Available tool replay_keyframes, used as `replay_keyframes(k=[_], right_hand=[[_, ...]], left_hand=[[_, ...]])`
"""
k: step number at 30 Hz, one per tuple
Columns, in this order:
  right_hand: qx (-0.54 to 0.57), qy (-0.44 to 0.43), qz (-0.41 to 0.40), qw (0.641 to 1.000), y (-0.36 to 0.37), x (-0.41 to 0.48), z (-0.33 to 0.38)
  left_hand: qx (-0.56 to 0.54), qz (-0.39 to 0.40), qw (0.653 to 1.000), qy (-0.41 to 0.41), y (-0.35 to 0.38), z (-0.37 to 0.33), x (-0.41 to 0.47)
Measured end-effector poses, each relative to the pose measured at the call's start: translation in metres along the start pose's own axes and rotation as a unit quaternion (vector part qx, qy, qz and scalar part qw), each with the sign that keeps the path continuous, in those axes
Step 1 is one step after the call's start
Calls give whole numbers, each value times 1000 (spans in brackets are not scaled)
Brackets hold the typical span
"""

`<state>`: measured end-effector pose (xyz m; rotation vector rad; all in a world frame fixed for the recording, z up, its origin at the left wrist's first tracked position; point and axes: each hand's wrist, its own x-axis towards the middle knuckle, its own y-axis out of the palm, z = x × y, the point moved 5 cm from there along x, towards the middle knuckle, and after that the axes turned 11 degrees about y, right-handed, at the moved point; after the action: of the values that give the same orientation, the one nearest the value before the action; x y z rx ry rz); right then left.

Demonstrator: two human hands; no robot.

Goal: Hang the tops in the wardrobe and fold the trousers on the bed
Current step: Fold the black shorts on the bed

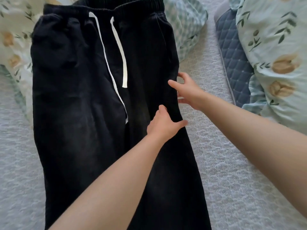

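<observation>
Black trousers (pixel 79 100) with an elastic waistband and a white drawstring (pixel 123 63) lie flat on the bed (pixel 216 155), waistband at the far end, legs running toward me. My left hand (pixel 163 124) lies on the right edge of the right leg, its fingers tucked into the fabric and its thumb spread toward the bed. Just beyond it, my right hand (pixel 186 90) is at the same edge, thumb over the fabric and fingers on the outer side. No tops are in view.
A crumpled floral duvet (pixel 279 52) is heaped at the right, over a blue quilted pad (pixel 232 52). More floral bedding (pixel 15 40) lies at the far left, and a checked pillow (pixel 184 19) sits behind the waistband. Pale textured bedsheet shows on both sides of the trousers.
</observation>
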<state>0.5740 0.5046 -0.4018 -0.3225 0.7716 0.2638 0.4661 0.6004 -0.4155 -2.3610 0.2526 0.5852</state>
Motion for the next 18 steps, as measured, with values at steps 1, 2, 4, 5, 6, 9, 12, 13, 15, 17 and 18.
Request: replay_keyframes(k=[1, 2, 4, 5, 6, 9, 12, 13, 15, 17, 18], right_hand=[[4, -1, 5, 1000, 2, 0, 6], [4, -3, 8, 1000, 5, 0, 12], [-13, -14, 15, 1000, 11, 0, 24], [-24, -19, 14, 999, 13, 1, 30], [-26, -19, 6, 999, 14, 2, 35], [18, -1, -36, 999, 16, 9, 48], [59, 20, -77, 995, 22, 19, 66], [71, 22, -86, 994, 27, 20, 74], [95, 9, -101, 990, 40, 22, 91], [118, -24, -119, 986, 58, 19, 110], [127, -40, -126, 983, 70, 16, 118]], left_hand=[[3, -10, 1000, -24, 1, -4, 1], [4, -22, 999, -41, 2, -8, 2], [-4, -50, 997, -56, 0, -12, 4], [-10, -60, 997, -58, -3, -13, 5], [-20, -63, 996, -57, -7, -11, 5], [-53, -41, 997, -23, -22, -5, -1], [-78, -10, 997, 13, -45, 2, -15], [-88, 5, 996, 17, -54, 5, -20], [-108, 31, 993, 23, -74, 13, -30], [-124, 48, 991, 31, -96, 24, -38], [-130, 53, 990, 32, -108, 33, -43]])
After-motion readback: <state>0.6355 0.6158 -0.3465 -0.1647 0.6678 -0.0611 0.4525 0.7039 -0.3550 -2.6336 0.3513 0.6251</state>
